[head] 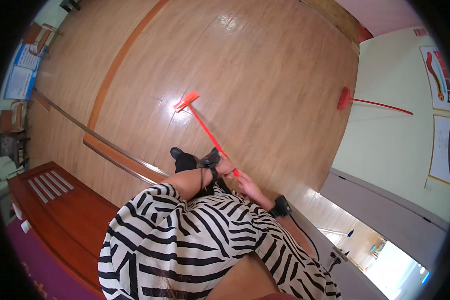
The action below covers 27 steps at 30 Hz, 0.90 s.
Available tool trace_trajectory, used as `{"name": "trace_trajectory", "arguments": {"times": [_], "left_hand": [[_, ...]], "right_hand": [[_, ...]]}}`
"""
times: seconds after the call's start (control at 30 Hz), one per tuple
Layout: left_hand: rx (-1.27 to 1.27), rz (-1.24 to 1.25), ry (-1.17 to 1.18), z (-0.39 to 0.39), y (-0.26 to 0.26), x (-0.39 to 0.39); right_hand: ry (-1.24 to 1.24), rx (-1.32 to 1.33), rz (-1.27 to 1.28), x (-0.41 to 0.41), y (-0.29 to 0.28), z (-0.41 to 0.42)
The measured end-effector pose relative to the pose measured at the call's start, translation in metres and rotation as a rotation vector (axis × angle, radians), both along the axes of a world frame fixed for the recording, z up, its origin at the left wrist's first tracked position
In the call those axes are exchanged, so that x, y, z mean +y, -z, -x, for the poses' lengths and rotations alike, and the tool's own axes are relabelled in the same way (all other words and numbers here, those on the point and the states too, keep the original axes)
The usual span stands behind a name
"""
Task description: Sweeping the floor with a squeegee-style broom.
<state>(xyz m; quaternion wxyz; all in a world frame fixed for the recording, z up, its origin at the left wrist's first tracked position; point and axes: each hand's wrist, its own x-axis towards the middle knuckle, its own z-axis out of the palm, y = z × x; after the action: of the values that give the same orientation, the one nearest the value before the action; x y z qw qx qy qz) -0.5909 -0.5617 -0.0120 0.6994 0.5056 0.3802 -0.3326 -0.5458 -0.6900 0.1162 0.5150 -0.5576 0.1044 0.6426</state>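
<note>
A red long-handled floor tool (206, 129) slants across the middle of the view, its wide head on the wood-look floor (270, 93). Whether that head is a broom or a dustpan I cannot tell. My left hand (225, 167) is closed round the upper part of the handle, just above my shoes in the picture. Close behind it, my right hand (246, 183) grips the handle near its top end. Each wrist bears a black strapped device. A red broom (345, 98) stands with its handle against the pale wall at the right.
A reddish-brown wooden cabinet or desk (71, 217) is at lower left, beside a step with metal-edged trim (131, 161). Chairs (13, 120) line the far left wall. An orange strip (114, 67) crosses the floor. At lower right a grey door (341, 258) stands ajar.
</note>
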Motion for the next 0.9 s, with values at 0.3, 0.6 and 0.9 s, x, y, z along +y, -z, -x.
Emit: {"name": "trace_trajectory", "arguments": {"times": [0.3, 0.6, 0.9], "left_hand": [[-0.178, -0.272, 0.584, -0.034, -0.058, -0.067], [-0.307, -0.446, 0.287, -0.048, -0.022, -0.092], [-0.031, -0.348, -0.369, -0.03, -0.081, 0.001]], "right_hand": [[-0.076, -0.427, 0.186, -0.088, -0.021, 0.031], [0.252, 0.316, 0.006, -0.04, -0.009, -0.014], [0.076, 0.454, -0.07, 0.024, 0.014, -0.024]]}}
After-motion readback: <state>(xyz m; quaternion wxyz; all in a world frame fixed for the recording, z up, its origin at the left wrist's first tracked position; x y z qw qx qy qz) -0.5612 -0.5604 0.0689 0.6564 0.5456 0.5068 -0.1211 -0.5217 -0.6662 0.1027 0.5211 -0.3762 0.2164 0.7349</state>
